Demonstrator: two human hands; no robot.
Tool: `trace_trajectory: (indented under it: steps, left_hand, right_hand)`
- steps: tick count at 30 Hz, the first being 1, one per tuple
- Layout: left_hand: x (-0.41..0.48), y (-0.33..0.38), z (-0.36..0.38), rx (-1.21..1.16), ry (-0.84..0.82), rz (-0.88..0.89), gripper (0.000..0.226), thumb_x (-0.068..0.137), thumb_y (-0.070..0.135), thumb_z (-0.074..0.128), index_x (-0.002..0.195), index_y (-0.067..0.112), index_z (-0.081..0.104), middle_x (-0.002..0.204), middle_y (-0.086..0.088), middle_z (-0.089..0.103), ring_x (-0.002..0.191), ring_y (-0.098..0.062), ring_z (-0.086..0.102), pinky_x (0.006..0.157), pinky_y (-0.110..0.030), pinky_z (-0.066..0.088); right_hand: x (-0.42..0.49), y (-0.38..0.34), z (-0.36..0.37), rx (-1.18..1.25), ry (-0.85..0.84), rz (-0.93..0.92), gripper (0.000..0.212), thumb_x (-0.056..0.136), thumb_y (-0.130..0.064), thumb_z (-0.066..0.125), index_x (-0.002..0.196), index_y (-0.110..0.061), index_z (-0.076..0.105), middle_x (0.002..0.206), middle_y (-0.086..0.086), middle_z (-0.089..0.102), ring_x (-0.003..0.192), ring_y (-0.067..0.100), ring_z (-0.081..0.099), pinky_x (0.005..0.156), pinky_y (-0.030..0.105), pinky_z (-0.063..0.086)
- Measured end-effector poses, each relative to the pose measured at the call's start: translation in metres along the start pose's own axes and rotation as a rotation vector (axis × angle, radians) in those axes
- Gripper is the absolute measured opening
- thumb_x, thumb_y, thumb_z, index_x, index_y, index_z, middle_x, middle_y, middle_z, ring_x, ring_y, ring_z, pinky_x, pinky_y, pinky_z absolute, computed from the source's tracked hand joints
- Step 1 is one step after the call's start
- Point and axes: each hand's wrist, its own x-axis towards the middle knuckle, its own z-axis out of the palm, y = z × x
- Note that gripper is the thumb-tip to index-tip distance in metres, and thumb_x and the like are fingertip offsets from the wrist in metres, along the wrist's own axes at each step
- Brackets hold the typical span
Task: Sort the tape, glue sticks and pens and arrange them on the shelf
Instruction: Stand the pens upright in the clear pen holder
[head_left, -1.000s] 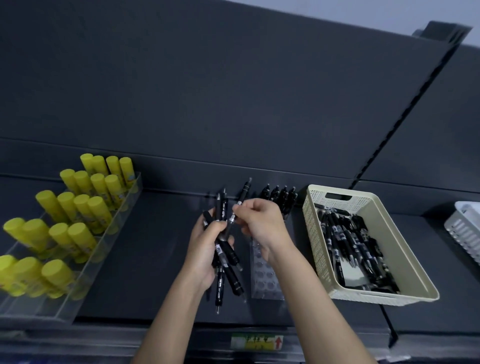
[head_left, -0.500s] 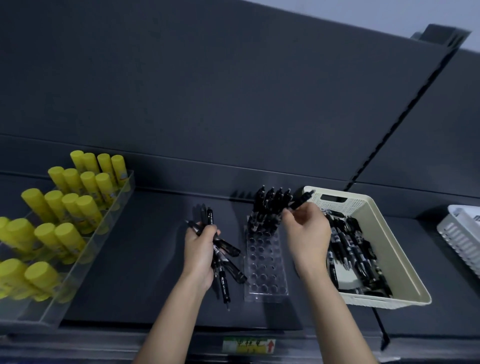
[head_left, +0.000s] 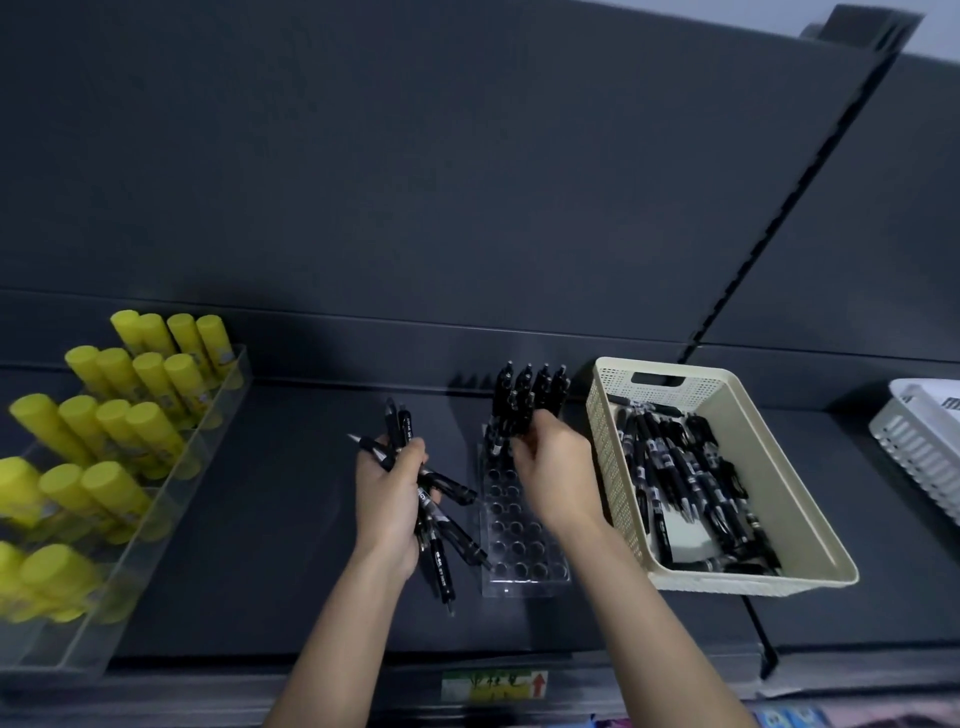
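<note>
My left hand grips a bundle of several black pens above the dark shelf. Just to its right lies a clear pen holder with rows of round holes. Several black pens stand upright in its far rows. My right hand hovers over the holder's far end, its fingertips pinching one pen among the standing ones. A cream basket to the right holds several more loose black pens.
Yellow glue sticks stand in rows in a clear stepped tray at the left. A white basket sits at the far right edge. A price label marks the shelf's front rail. A dark back panel rises behind.
My right hand took one pen from the left hand's bundle, swung right toward the basket, then came back over the holder's far rows. The left hand stayed put with the bundle.
</note>
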Motion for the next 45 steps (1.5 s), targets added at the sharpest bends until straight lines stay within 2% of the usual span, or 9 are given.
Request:
trace_trajectory:
  steps: [7, 10, 13, 24, 30, 34, 37, 41, 45]
  left_hand:
    - [0.001, 0.001, 0.0, -0.002, -0.009, 0.023, 0.015, 0.092, 0.019, 0.061, 0.1, 0.009, 0.053, 0.082, -0.002, 0.054, 0.055, -0.011, 0.05, 0.045, -0.024, 0.044]
    - [0.002, 0.002, 0.001, -0.006, -0.018, 0.05, 0.018, 0.091, 0.02, 0.062, 0.103, 0.009, 0.054, 0.087, -0.003, 0.055, 0.066, -0.012, 0.052, 0.047, -0.022, 0.045]
    - [0.001, 0.002, 0.005, 0.009, -0.04, 0.086, 0.026, 0.091, 0.021, 0.062, 0.111, 0.007, 0.054, 0.09, -0.003, 0.056, 0.07, -0.012, 0.054, 0.047, -0.021, 0.046]
    - [-0.007, -0.008, 0.018, 0.168, -0.101, 0.134, 0.027, 0.091, 0.028, 0.062, 0.104, 0.009, 0.05, 0.083, -0.002, 0.057, 0.061, -0.008, 0.057, 0.048, -0.022, 0.047]
    - [-0.004, -0.004, 0.017, 0.145, -0.099, 0.137, 0.034, 0.091, 0.033, 0.062, 0.11, 0.007, 0.051, 0.08, -0.002, 0.058, 0.055, -0.007, 0.055, 0.045, -0.022, 0.044]
    - [-0.001, -0.004, 0.013, 0.072, -0.045, 0.077, 0.024, 0.094, 0.034, 0.058, 0.085, 0.012, 0.054, 0.072, -0.002, 0.053, 0.048, -0.007, 0.052, 0.042, -0.022, 0.042]
    - [0.0, -0.005, 0.014, 0.008, -0.026, 0.021, 0.023, 0.095, 0.032, 0.058, 0.08, 0.014, 0.053, 0.069, -0.001, 0.053, 0.047, -0.007, 0.051, 0.041, -0.022, 0.041]
    - [0.001, -0.006, 0.016, -0.019, -0.013, 0.015, 0.025, 0.095, 0.031, 0.057, 0.079, 0.013, 0.052, 0.066, 0.0, 0.053, 0.046, -0.006, 0.051, 0.04, -0.021, 0.041]
    - [0.001, -0.006, 0.016, -0.024, -0.014, 0.026, 0.025, 0.095, 0.031, 0.057, 0.08, 0.012, 0.053, 0.066, 0.0, 0.053, 0.046, -0.007, 0.051, 0.04, -0.021, 0.041]
  right_hand:
    - [-0.003, 0.01, -0.001, 0.128, -0.012, 0.103, 0.015, 0.086, -0.022, 0.068, 0.097, -0.012, 0.063, 0.085, -0.003, 0.068, 0.073, 0.008, 0.059, 0.068, 0.016, 0.044]
    - [-0.015, 0.01, -0.006, 0.28, -0.002, 0.188, 0.016, 0.082, -0.031, 0.07, 0.078, -0.02, 0.061, 0.071, -0.009, 0.065, 0.062, 0.0, 0.059, 0.057, 0.009, 0.043]
    - [-0.025, 0.0, -0.01, 0.523, -0.255, 0.234, 0.02, 0.08, -0.038, 0.071, 0.073, -0.019, 0.064, 0.065, -0.004, 0.067, 0.058, 0.004, 0.06, 0.058, 0.021, 0.051]
    - [-0.033, -0.011, -0.018, 0.765, -0.423, 0.294, 0.013, 0.08, 0.001, 0.07, 0.086, -0.009, 0.064, 0.072, 0.002, 0.064, 0.06, 0.013, 0.065, 0.054, 0.022, 0.052]
    - [-0.027, -0.007, -0.039, 0.951, -0.215, 0.31, 0.024, 0.08, 0.012, 0.06, 0.085, -0.01, 0.069, 0.07, 0.001, 0.063, 0.056, 0.008, 0.052, 0.054, 0.021, 0.045]
    - [-0.018, 0.001, -0.06, 1.225, -0.077, 0.332, 0.023, 0.083, 0.007, 0.061, 0.076, -0.013, 0.068, 0.07, 0.004, 0.057, 0.065, 0.012, 0.054, 0.06, 0.023, 0.051]
    - [-0.012, 0.007, -0.064, 1.178, 0.057, 0.279, 0.026, 0.087, 0.001, 0.06, 0.067, -0.015, 0.059, 0.074, 0.011, 0.051, 0.072, 0.016, 0.057, 0.07, 0.03, 0.056]
    - [-0.006, 0.012, -0.056, 0.846, 0.198, 0.245, 0.004, 0.091, -0.004, 0.058, 0.091, -0.001, 0.06, 0.081, 0.009, 0.057, 0.078, 0.016, 0.058, 0.077, 0.033, 0.057]
    - [-0.005, 0.009, -0.049, 0.502, 0.236, 0.148, 0.016, 0.092, -0.011, 0.059, 0.105, -0.003, 0.063, 0.09, 0.0, 0.066, 0.087, 0.019, 0.065, 0.085, 0.039, 0.055]
